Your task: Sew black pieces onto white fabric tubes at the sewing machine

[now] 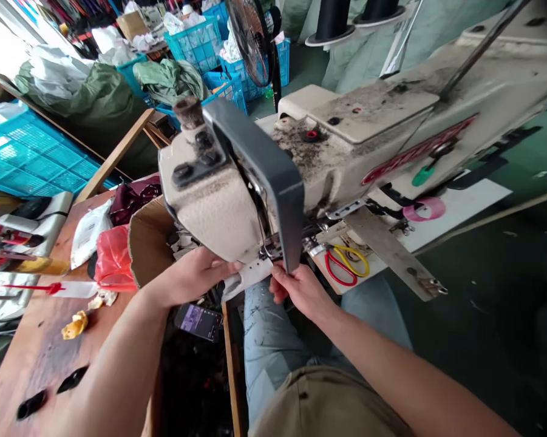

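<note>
A white sewing machine (214,212) with a grey curved guard (273,164) stands in front of me. Under its head lies a small white piece (250,276) with a row of dark dots. My left hand (200,273) reaches to the left side of the needle area, its fingertips partly hidden behind the machine head. Beside the white piece's right end, my right hand (295,285) has thumb and fingers pressed together; what they pinch is too small to make out. Red and yellow handled scissors (346,264) lie right of it.
A cardboard box (150,237), red plastic bag (113,258) and orange peel (75,326) are at the left on the wooden table (36,340). A phone (199,321) lies below my left hand. Pink tape (424,209) sits at the right; a fan (254,39) stands behind.
</note>
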`<move>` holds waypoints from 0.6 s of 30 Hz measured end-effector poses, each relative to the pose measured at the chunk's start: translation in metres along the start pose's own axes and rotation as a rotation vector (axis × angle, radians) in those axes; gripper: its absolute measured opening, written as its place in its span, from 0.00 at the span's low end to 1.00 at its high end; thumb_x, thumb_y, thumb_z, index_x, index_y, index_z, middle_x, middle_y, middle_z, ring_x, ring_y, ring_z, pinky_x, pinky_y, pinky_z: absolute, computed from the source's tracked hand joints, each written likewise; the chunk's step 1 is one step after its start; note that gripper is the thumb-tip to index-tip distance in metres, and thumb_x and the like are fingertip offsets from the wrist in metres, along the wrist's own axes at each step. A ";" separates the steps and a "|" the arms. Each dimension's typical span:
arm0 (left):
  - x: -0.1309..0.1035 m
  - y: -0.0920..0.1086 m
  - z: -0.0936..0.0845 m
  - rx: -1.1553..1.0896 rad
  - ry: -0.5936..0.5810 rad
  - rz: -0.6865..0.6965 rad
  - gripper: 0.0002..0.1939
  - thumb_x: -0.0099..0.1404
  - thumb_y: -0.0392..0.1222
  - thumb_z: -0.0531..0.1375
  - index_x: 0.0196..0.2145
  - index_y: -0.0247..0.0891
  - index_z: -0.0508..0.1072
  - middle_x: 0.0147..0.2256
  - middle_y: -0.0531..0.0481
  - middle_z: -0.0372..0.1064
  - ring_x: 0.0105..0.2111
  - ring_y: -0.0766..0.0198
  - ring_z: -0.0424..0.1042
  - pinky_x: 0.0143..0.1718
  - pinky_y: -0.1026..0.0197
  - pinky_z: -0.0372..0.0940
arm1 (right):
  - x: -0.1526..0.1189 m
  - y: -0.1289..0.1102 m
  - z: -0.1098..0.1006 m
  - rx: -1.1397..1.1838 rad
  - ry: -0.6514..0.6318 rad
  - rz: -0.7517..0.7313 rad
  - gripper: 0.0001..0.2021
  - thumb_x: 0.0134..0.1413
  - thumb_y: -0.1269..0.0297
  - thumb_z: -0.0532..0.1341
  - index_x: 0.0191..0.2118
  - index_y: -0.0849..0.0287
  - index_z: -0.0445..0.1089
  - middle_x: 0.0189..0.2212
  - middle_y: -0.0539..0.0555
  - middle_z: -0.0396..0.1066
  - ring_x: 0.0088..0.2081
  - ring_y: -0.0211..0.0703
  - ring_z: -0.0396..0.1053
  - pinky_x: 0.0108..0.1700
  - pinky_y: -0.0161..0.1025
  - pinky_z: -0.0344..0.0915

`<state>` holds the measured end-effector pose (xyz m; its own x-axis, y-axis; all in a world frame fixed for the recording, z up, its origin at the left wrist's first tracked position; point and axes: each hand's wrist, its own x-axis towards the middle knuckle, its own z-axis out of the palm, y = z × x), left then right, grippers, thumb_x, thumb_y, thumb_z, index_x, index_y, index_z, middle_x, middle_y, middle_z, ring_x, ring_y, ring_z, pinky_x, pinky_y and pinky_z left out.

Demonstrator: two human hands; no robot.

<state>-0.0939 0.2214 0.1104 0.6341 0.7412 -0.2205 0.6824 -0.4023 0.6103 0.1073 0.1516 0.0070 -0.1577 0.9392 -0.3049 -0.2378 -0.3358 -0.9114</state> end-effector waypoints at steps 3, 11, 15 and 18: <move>-0.004 0.036 0.026 0.571 0.076 -0.179 0.23 0.74 0.55 0.50 0.44 0.35 0.76 0.36 0.38 0.79 0.41 0.44 0.79 0.42 0.47 0.72 | -0.001 -0.002 -0.005 -0.161 -0.002 -0.064 0.20 0.61 0.45 0.60 0.30 0.59 0.68 0.22 0.48 0.69 0.20 0.34 0.67 0.22 0.31 0.64; 0.009 0.027 0.064 0.724 0.040 -0.180 0.25 0.77 0.52 0.43 0.53 0.29 0.68 0.34 0.37 0.77 0.35 0.49 0.80 0.35 0.56 0.71 | -0.004 -0.009 -0.006 -0.470 0.000 -0.118 0.15 0.68 0.54 0.53 0.31 0.56 0.66 0.19 0.46 0.69 0.16 0.34 0.65 0.21 0.31 0.59; 0.015 0.016 0.052 0.582 0.021 -0.135 0.23 0.77 0.49 0.43 0.46 0.32 0.72 0.33 0.39 0.77 0.35 0.50 0.79 0.37 0.54 0.71 | -0.002 -0.011 -0.007 -0.604 0.067 -0.197 0.18 0.69 0.53 0.52 0.30 0.55 0.66 0.17 0.47 0.67 0.19 0.37 0.65 0.24 0.33 0.58; 0.023 0.004 0.043 0.352 0.026 -0.036 0.22 0.76 0.46 0.45 0.43 0.34 0.75 0.41 0.38 0.78 0.41 0.53 0.78 0.45 0.56 0.71 | 0.000 -0.012 -0.007 -0.674 0.112 -0.242 0.20 0.68 0.51 0.52 0.27 0.55 0.66 0.16 0.49 0.66 0.21 0.40 0.65 0.27 0.34 0.57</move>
<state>-0.0606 0.2139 0.0746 0.6005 0.7703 -0.2147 0.7909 -0.5325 0.3016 0.1173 0.1558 0.0161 -0.0673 0.9955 -0.0671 0.3944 -0.0352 -0.9183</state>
